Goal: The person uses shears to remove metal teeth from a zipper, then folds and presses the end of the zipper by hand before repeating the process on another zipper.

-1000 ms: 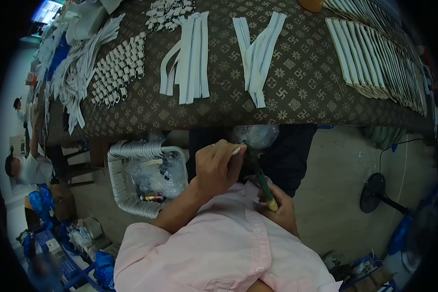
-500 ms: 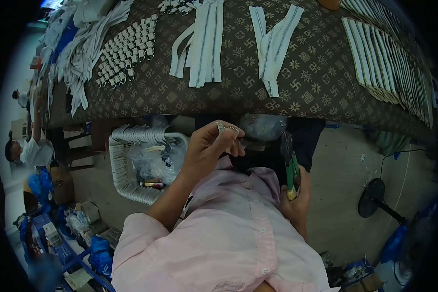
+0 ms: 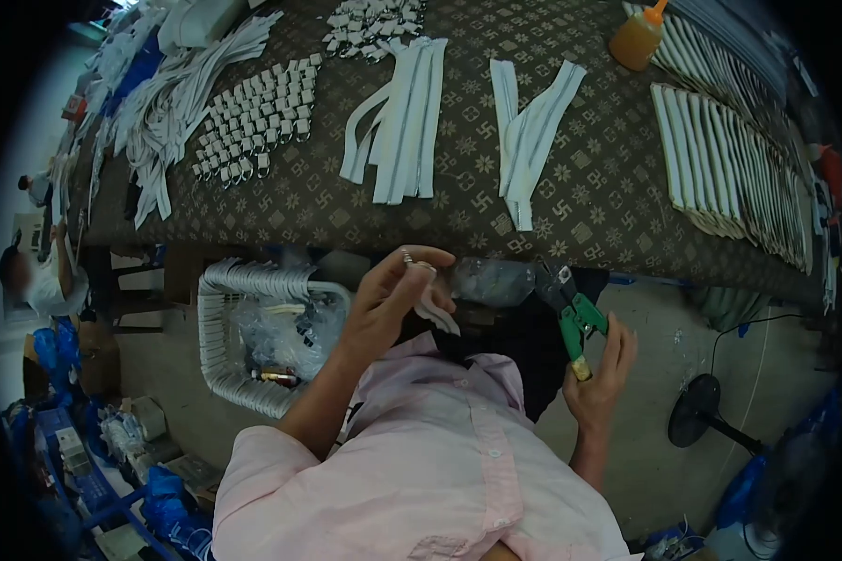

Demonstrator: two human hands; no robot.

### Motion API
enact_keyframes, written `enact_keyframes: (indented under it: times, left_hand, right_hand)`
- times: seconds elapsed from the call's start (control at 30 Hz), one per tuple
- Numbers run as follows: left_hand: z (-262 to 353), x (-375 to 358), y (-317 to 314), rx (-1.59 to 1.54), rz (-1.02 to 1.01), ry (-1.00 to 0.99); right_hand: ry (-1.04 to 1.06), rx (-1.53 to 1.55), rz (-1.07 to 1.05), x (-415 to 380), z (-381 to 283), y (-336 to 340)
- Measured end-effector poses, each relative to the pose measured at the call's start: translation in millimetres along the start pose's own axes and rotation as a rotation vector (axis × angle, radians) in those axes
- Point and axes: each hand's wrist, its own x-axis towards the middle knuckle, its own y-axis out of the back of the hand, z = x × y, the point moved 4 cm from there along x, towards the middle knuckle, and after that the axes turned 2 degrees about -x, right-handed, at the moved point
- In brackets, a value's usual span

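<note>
Pinched between the fingers of my left hand is a short white zipper tape with metal teeth; its end hangs below the fingers. My right hand grips green-handled pliers, their metal jaws pointing up and left, apart from the tape. Both hands are in front of my body, just off the table's edge. On the table, beyond my hands, lie a group of white zipper strips and two crossed strips.
On the patterned tablecloth are rows of small white tabs with metal loops, an orange bottle and stacked white-edged strips. Below are a white basket with plastic bags and a black fan base. Another person is at far left.
My right hand has risen and moved right, and the pliers' handles look more spread. More of the zipper tape hangs from my left hand. The view has tilted up, showing more table.
</note>
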Motion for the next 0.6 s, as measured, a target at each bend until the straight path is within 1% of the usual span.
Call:
enact_keyframes:
  times: [0.03, 0.07, 0.1, 0.13, 0.17, 0.2, 0.23, 0.27, 0.3, 0.33, 0.37, 0.4, 0.47, 0.53, 0.57, 0.6]
  left_hand:
    - [6, 5, 6, 0.021, 0.006, -0.056]
    - [12, 9, 12, -0.106, -0.010, -0.028]
    - [24, 14, 14, -0.113, -0.038, -0.053]
    - [38, 18, 18, -0.025, 0.021, -0.027]
    - [53, 26, 21, 0.068, 0.086, -0.018]
    - [67, 36, 21, 0.167, 0.098, -0.048]
    - [82, 48, 22, 0.181, 0.089, -0.103]
    - [93, 61, 24, 0.187, 0.095, -0.106]
    - [105, 75, 25, 0.192, 0.101, -0.107]
    - [117, 91, 25, 0.233, 0.065, -0.118]
    - [127, 108, 26, 0.332, 0.077, -0.133]
    - [133, 126, 28, 0.426, 0.090, -0.137]
    - [128, 171, 44, 0.428, 0.066, -0.197]
    - [114, 212, 62, 0.328, 0.050, -0.065]
    - [110, 228, 70, 0.331, 0.045, -0.070]
    - [105, 243, 79, 0.486, 0.068, -0.043]
  right_hand:
    - [0.014, -0.063, 0.021, 5, 4, 5]
    - [0.018, -0.081, 0.049, 10, 7, 11]
    - [0.032, -0.116, 0.050, 16, 9, 15]
    - [0.052, -0.146, 0.056, 24, 11, 19]
    - [0.076, -0.152, 0.105, 31, 13, 24]
    - [0.064, -0.169, 0.105, 37, 19, 27]
    - [0.051, -0.179, 0.098, 45, 23, 28]
    - [0.076, -0.169, 0.137, 52, 25, 31]
    - [0.012, -0.190, 0.125, 61, 32, 33]
    - [-0.057, -0.210, 0.111, 71, 38, 35]
    - [-0.044, -0.205, 0.138, 82, 44, 37]
    - [-0.076, -0.256, 0.128, 93, 54, 35]
    - [-0.112, -0.313, 0.131, 109, 62, 38]
    - [-0.149, -0.328, 0.029, 126, 64, 38]
    - [-0.150, -0.327, 0.036, 132, 64, 37]
    - [-0.147, -0.327, 0.025, 137, 64, 35]
